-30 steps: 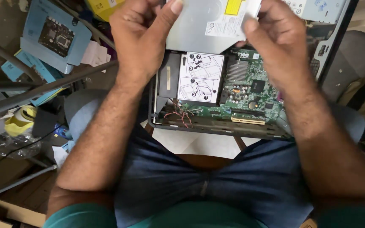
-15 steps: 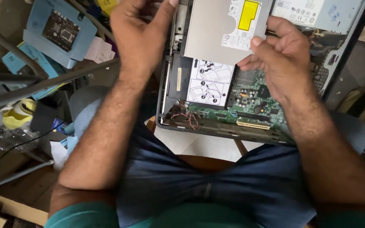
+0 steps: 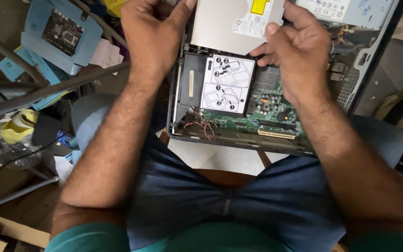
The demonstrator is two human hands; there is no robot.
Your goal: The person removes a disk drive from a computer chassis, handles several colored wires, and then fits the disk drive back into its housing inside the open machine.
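Firmly, both hands grip a flat grey optical drive (image 3: 232,21) over an opened desktop computer case (image 3: 374,60). The left hand (image 3: 152,35) is closed on the drive's left edge, thumb reaching up along the metal; the right hand (image 3: 295,49) is closed on its right edge, fingers (image 3: 269,32) curled over the top near a white label and a yellow sticker. The drive sits tilted above a black drive cage (image 3: 190,86) that bears a white instruction sticker (image 3: 225,84) with numbered diagrams. Beside the cage lie a finned heatsink (image 3: 267,77) and a green motherboard (image 3: 269,112); red wires (image 3: 201,127) trail along the case's near edge. The case rests across the seated person's knees, above dark blue shorts (image 3: 225,186). To the left, a blue tray (image 3: 61,35) holding a circuit board, a yellow roll of tape (image 3: 19,126) and a metal bar (image 3: 47,91) crowd the floor. Handling the drive well appears to call for keeping it level, holding it by the edges only, and keeping it clear of the loose wires and board components beneath.
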